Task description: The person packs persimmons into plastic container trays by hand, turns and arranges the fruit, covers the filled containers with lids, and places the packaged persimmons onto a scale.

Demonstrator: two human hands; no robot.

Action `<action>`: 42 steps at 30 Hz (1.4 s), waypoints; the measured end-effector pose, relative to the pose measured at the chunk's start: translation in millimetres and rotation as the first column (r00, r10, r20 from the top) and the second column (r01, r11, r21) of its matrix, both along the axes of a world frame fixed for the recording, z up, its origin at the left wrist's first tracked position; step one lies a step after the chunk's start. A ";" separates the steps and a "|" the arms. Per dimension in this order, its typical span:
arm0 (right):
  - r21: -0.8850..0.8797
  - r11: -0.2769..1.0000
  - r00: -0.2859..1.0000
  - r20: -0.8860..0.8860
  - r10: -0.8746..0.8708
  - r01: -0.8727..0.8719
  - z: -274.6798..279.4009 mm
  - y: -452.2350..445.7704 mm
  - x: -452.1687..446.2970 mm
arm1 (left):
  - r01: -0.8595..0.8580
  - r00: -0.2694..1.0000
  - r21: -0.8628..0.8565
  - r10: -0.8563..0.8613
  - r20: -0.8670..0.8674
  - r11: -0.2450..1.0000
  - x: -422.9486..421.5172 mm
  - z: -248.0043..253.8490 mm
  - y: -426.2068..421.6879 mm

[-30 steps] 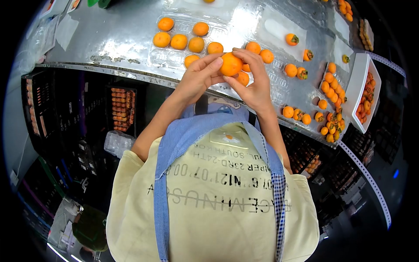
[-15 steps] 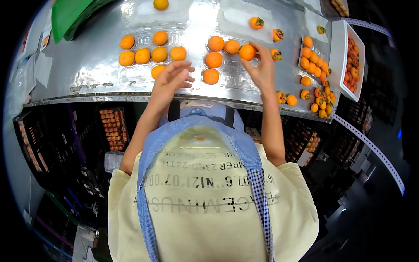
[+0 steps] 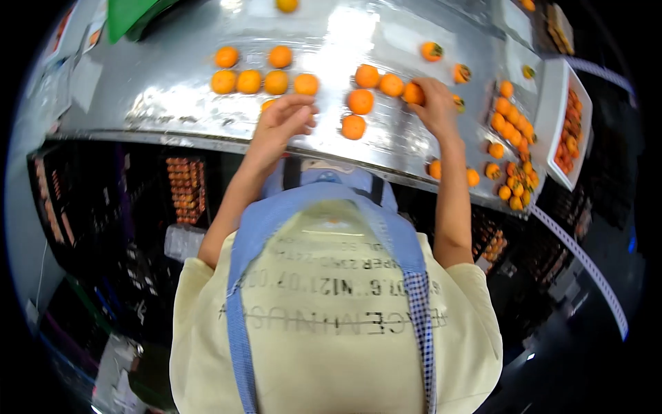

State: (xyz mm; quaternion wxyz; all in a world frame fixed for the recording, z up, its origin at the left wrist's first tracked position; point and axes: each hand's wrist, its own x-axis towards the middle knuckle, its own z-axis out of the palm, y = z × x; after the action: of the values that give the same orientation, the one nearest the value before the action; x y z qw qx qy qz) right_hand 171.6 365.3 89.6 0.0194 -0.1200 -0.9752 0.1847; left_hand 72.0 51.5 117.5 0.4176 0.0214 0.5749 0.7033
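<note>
My right hand [image 3: 436, 109] has its fingers curled over an orange persimmon [image 3: 412, 94] at the right end of a short row. That row lies in a clear plastic tray [image 3: 386, 131], with another persimmon [image 3: 360, 101] and one more [image 3: 354, 127] down its left side. Over the near edge of a second group hovers my left hand [image 3: 284, 121], fingers loosely apart and holding nothing. Partly hidden behind it is a persimmon [image 3: 267, 104]; another persimmon [image 3: 305, 84] sits just beyond its fingertips.
Loose persimmons [image 3: 512, 123] cluster at the metal table's right end, some with green leafy tops. Beside them stands a white box [image 3: 549, 127] of redder fruit. A green object [image 3: 131, 15] is at the back left. Below the table's front edge are filled crates [image 3: 186, 190].
The camera view has shifted, so the table contents appear farther right. My right hand has turned more over the persimmon, its fingers covering more of it. My left hand keeps nearly the same pose.
</note>
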 end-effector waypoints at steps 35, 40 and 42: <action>-0.284 0.958 0.990 -0.139 0.011 -0.051 9.7 -104.9 9.7 | -0.306 0.624 -0.534 -0.258 -0.738 0.788 -122.7 -58.8 -104.0; -0.288 0.956 0.991 -0.130 0.026 -0.063 20.3 -113.0 1.2 | -0.452 0.880 0.132 0.465 -0.092 0.882 -106.8 -26.2 -102.5; -0.325 0.942 0.988 -0.148 0.040 -0.087 25.1 -116.7 -5.4 | -0.477 0.879 0.389 0.435 0.198 0.788 -92.1 -13.4 -98.1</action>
State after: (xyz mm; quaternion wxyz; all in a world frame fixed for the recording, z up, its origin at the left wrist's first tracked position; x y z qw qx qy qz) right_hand 166.2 248.5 114.8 0.0608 -0.0767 -0.9300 0.3542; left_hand -20.1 -46.6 104.1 0.2480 -0.0619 0.3739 0.8916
